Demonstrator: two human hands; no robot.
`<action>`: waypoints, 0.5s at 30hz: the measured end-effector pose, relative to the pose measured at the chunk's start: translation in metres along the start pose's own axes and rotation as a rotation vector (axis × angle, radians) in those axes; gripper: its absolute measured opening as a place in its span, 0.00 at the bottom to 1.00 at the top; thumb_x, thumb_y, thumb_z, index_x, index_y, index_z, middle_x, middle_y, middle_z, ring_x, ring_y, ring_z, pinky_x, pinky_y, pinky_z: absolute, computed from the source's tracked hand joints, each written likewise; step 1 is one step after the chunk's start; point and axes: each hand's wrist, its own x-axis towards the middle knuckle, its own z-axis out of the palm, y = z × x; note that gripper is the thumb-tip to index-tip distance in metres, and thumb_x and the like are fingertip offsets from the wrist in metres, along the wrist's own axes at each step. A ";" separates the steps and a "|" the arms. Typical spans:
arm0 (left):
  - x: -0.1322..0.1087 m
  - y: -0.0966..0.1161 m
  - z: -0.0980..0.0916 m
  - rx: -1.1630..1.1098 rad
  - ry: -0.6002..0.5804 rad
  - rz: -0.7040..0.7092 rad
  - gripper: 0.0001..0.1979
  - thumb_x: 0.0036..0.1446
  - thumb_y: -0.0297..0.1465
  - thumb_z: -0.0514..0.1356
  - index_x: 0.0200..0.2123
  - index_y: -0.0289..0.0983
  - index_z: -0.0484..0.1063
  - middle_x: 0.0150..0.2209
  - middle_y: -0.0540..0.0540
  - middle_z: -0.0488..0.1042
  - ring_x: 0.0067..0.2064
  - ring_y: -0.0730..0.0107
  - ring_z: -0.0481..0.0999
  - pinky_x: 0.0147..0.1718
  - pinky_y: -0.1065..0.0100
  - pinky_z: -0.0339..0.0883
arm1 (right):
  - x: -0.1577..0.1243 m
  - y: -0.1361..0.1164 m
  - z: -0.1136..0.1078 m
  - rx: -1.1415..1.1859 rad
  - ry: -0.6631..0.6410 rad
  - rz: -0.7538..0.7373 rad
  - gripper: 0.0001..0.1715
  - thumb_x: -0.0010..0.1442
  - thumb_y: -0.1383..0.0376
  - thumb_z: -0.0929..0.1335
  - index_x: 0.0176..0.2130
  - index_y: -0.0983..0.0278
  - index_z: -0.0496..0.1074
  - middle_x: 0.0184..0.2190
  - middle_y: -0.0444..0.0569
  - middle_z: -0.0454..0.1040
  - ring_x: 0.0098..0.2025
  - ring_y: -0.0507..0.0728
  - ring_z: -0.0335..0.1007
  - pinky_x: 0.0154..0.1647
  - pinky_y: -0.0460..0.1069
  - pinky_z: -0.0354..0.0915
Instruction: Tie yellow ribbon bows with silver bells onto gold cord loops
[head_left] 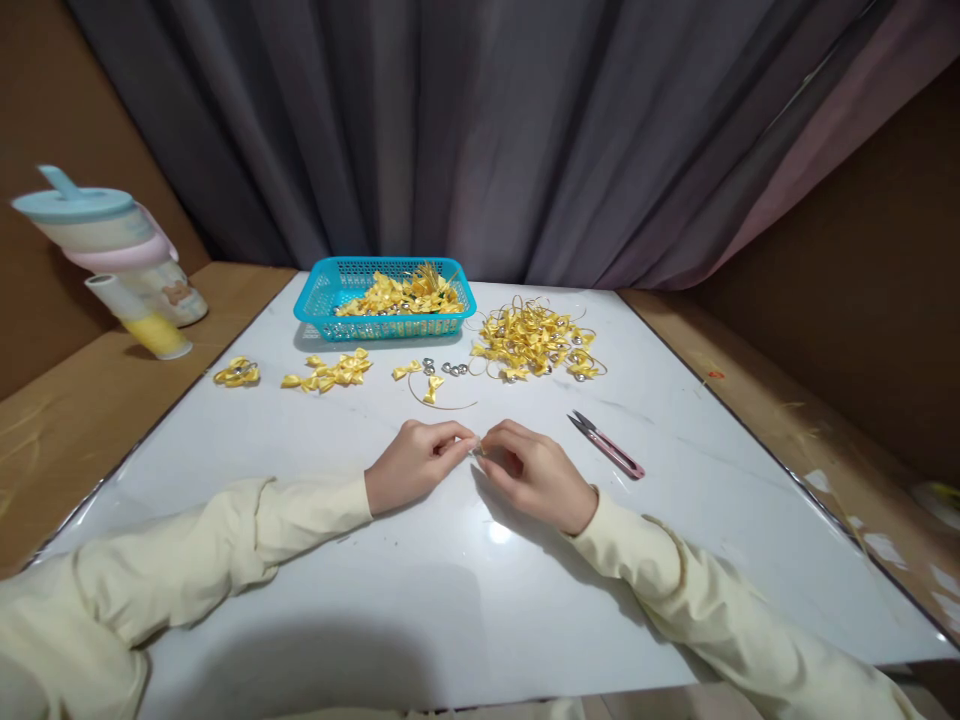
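Note:
My left hand (pixel 421 462) is closed in a pinch, thumb against forefinger, at the middle of the table. Facing it, my right hand (pixel 536 472) has its fingers curled, with its fingertips meeting those of the left. A tiny pale, shiny piece (pixel 477 448) shows between the fingertips of both hands; it is too small to name. Just beyond the hands lies a yellow ribbon bow (pixel 433 390) beside a thin cord (pixel 450 407). A second bow (pixel 406 371) and several small silvery pieces (pixel 454 369) are close by. Thread snips (pixel 606 446) with pink handles lie right of my right hand.
A blue plastic basket (pixel 319 311) holds many yellow bows at the back. A heap of bows with cords (pixel 529 340) lies to its right, a smaller bow pile (pixel 330 371) in front. At left stand a tumbler (pixel 112 235) and a yellow thread spool (pixel 154 332).

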 end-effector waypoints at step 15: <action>0.000 -0.006 0.002 -0.016 0.102 0.049 0.12 0.57 0.33 0.54 0.31 0.33 0.74 0.17 0.54 0.64 0.20 0.79 0.57 0.22 0.77 0.54 | 0.004 0.006 -0.002 0.227 -0.022 0.080 0.11 0.53 0.72 0.64 0.33 0.68 0.76 0.31 0.50 0.74 0.25 0.49 0.64 0.26 0.44 0.60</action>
